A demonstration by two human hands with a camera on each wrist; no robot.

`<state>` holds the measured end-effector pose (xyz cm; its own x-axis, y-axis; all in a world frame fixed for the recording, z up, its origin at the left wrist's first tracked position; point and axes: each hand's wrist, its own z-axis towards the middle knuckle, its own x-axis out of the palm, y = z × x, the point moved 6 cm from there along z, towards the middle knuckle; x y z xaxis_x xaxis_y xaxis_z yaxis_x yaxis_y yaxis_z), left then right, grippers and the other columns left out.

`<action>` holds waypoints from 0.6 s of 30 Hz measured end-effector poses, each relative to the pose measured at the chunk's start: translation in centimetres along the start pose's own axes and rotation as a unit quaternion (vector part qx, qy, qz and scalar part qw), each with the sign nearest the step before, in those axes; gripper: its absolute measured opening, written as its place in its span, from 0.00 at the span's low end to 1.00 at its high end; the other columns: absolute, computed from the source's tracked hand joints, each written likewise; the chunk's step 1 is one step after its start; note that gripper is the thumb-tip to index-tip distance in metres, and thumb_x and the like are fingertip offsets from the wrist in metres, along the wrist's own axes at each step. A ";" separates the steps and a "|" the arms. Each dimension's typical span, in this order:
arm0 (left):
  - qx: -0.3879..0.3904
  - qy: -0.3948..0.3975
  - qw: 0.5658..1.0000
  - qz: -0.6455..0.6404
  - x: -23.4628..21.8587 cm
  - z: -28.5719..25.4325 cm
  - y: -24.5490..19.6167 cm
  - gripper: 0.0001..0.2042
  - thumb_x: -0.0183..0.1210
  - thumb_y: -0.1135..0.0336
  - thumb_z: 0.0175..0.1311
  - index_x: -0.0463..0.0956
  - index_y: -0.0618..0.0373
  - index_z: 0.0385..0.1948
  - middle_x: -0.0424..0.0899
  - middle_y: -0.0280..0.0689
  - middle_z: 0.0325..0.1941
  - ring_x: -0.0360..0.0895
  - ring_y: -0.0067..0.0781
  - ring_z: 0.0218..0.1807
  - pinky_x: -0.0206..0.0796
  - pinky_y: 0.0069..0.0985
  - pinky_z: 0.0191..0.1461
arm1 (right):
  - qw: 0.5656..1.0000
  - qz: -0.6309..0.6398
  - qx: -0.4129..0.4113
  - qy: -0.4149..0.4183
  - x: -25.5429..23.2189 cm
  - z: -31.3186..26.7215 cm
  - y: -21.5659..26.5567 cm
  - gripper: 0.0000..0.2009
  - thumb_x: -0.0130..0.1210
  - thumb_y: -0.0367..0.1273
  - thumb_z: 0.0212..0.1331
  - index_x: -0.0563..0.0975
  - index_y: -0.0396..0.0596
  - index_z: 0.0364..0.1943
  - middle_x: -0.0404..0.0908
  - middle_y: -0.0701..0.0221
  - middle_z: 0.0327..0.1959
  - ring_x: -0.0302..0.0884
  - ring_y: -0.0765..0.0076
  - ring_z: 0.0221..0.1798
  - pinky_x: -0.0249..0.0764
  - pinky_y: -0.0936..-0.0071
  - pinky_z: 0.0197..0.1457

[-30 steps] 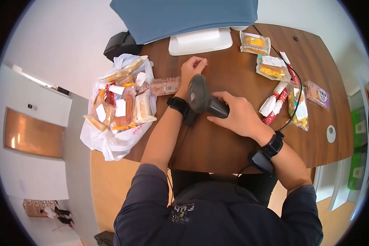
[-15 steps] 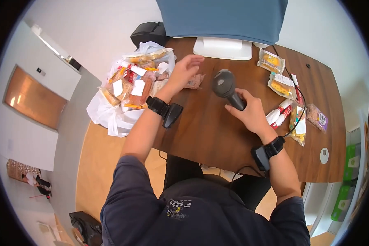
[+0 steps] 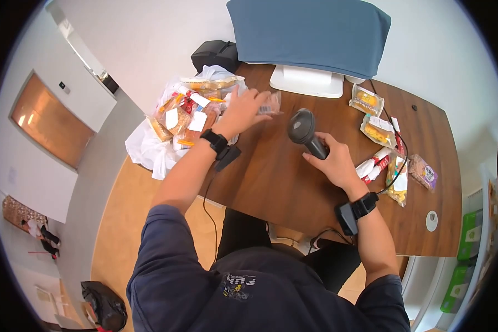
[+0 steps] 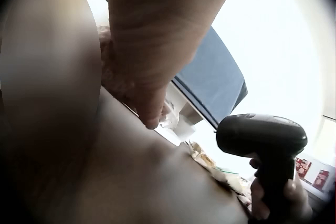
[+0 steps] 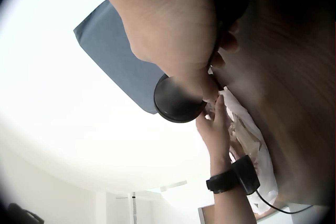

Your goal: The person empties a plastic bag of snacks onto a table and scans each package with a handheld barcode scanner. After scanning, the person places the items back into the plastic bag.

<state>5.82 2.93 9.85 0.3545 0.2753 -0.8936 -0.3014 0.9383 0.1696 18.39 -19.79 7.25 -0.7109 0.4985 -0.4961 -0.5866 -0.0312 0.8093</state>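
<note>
1. Right hand (image 3: 337,163) curled round the scanner's (image 3: 301,126) handle.
2. Change: scanner head overlapped the left hand's (image 3: 242,115) wrist in the head view a second ago; now there's a gap. Likely gives that side room to work.
3. Left hand: thumb apart from fingers, at the blurred packet (image 3: 272,102); can't tell if gripping.
4. Packet: beyond left fingertips, near the plastic bag (image 3: 146,146).

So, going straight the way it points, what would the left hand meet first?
The left hand would probably meet the pinkish packet in clear plastic first; blur hides whether they touch. Beyond lies the flat white base.
</note>
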 end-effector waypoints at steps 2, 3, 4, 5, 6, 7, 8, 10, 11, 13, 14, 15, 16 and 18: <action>-0.001 -0.015 0.999 0.051 -2.1 0.8 1.6 0.31 0.65 0.45 0.55 0.69 0.45 0.60 0.77 0.37 0.51 0.74 0.39 0.56 0.49 0.58 0.69 | 1.000 -0.014 -0.006 0.010 0.2 -0.1 0.0 0.27 0.68 0.39 0.51 0.75 0.39 0.54 0.84 0.53 0.41 0.83 0.49 0.45 0.77 0.64 0.50; -0.004 -0.031 0.994 0.102 -3.3 1.1 2.7 0.31 0.65 0.44 0.55 0.70 0.43 0.60 0.78 0.37 0.50 0.74 0.39 0.55 0.50 0.58 0.69 | 1.000 -0.012 -0.005 0.009 0.2 -0.1 0.0 0.27 0.68 0.39 0.51 0.75 0.39 0.54 0.84 0.53 0.41 0.83 0.49 0.45 0.77 0.64 0.50; -0.003 -0.029 0.994 0.103 -4.0 1.2 3.9 0.31 0.65 0.44 0.55 0.70 0.43 0.60 0.78 0.37 0.50 0.74 0.39 0.55 0.50 0.58 0.69 | 1.000 -0.014 -0.002 0.018 0.2 -0.2 0.1 0.27 0.68 0.39 0.51 0.75 0.40 0.54 0.84 0.53 0.41 0.83 0.49 0.44 0.77 0.64 0.50; -0.030 -0.001 0.991 0.133 -4.5 1.1 5.6 0.30 0.64 0.44 0.55 0.72 0.41 0.60 0.78 0.37 0.49 0.74 0.38 0.55 0.50 0.59 0.68 | 1.000 -0.016 0.001 0.026 0.3 -0.1 0.2 0.27 0.68 0.39 0.51 0.75 0.40 0.54 0.84 0.53 0.41 0.83 0.48 0.44 0.77 0.63 0.50; -0.057 0.027 0.985 0.163 -4.9 0.8 7.0 0.28 0.63 0.43 0.56 0.73 0.40 0.59 0.78 0.37 0.47 0.75 0.38 0.54 0.49 0.61 0.68 | 1.000 -0.013 0.001 0.024 0.3 -0.2 0.2 0.27 0.68 0.39 0.51 0.75 0.40 0.54 0.84 0.53 0.41 0.83 0.48 0.44 0.77 0.63 0.50; -0.055 0.027 0.985 0.164 -5.3 0.3 7.9 0.28 0.63 0.43 0.56 0.73 0.40 0.59 0.78 0.37 0.47 0.75 0.38 0.54 0.49 0.61 0.68 | 0.999 -0.027 -0.003 0.028 0.4 -0.3 0.2 0.27 0.68 0.39 0.51 0.75 0.41 0.54 0.84 0.54 0.41 0.83 0.48 0.44 0.77 0.62 0.50; -0.082 0.067 0.978 0.178 -5.2 -0.1 9.0 0.26 0.62 0.43 0.58 0.76 0.40 0.57 0.79 0.37 0.46 0.75 0.38 0.53 0.50 0.62 0.68 | 0.999 -0.041 -0.006 0.030 0.4 -0.2 0.3 0.27 0.68 0.40 0.51 0.75 0.42 0.54 0.84 0.54 0.41 0.83 0.48 0.44 0.77 0.61 0.50; -0.106 0.107 0.970 0.190 -5.3 -0.7 10.2 0.24 0.60 0.42 0.59 0.78 0.39 0.55 0.79 0.37 0.44 0.75 0.39 0.53 0.50 0.62 0.67 | 0.999 -0.043 -0.007 0.032 0.5 -0.2 0.3 0.27 0.68 0.40 0.51 0.75 0.42 0.54 0.84 0.54 0.41 0.83 0.47 0.44 0.77 0.61 0.50; -0.112 0.132 0.963 0.208 -5.3 -1.0 10.6 0.22 0.59 0.43 0.60 0.80 0.39 0.53 0.79 0.37 0.44 0.74 0.39 0.53 0.50 0.63 0.66 | 0.998 -0.046 -0.009 0.038 0.6 -0.3 0.3 0.27 0.67 0.41 0.51 0.75 0.43 0.54 0.84 0.55 0.41 0.82 0.47 0.44 0.77 0.60 0.50; -0.138 0.164 0.949 0.231 -4.9 -1.8 11.6 0.19 0.59 0.44 0.62 0.82 0.37 0.51 0.80 0.37 0.45 0.72 0.41 0.56 0.53 0.61 0.64 | 0.998 -0.047 -0.010 0.039 0.6 -0.4 0.4 0.27 0.67 0.41 0.51 0.75 0.43 0.54 0.84 0.55 0.41 0.82 0.47 0.44 0.77 0.60 0.50; -0.141 0.165 0.949 0.229 -4.6 -2.2 12.0 0.19 0.59 0.44 0.62 0.82 0.37 0.51 0.80 0.37 0.45 0.72 0.41 0.56 0.53 0.61 0.64 | 0.998 -0.048 -0.013 0.040 0.7 -0.4 0.5 0.27 0.67 0.41 0.51 0.75 0.43 0.53 0.84 0.55 0.41 0.82 0.47 0.44 0.77 0.60 0.49; -0.177 0.161 0.954 0.181 -4.3 -2.5 12.6 0.19 0.58 0.45 0.63 0.81 0.35 0.53 0.80 0.38 0.47 0.71 0.42 0.57 0.56 0.58 0.64 | 0.998 -0.049 -0.014 0.043 0.9 -0.4 0.5 0.27 0.67 0.41 0.51 0.75 0.43 0.53 0.84 0.55 0.41 0.82 0.47 0.44 0.77 0.60 0.49; -0.212 0.155 0.956 0.132 -3.8 -2.9 13.3 0.19 0.58 0.45 0.64 0.80 0.34 0.54 0.80 0.38 0.49 0.70 0.42 0.59 0.58 0.55 0.64 | 0.997 -0.058 -0.017 0.046 1.0 -0.4 0.5 0.27 0.67 0.41 0.51 0.75 0.44 0.53 0.84 0.55 0.40 0.82 0.47 0.44 0.77 0.60 0.49; -0.227 0.160 0.954 0.111 -2.9 -3.1 14.2 0.19 0.57 0.46 0.65 0.79 0.32 0.56 0.79 0.39 0.52 0.71 0.44 0.58 0.61 0.51 0.63 | 0.996 -0.068 -0.018 0.046 0.9 -0.5 0.7 0.27 0.67 0.41 0.51 0.75 0.44 0.53 0.84 0.55 0.40 0.82 0.47 0.43 0.77 0.59 0.49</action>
<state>-2.26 14.84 13.56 -0.0293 0.3098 -0.9504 -0.7151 0.6578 0.2365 17.16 -19.76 7.22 -0.6551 0.4180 -0.6294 -0.6926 0.0005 0.7213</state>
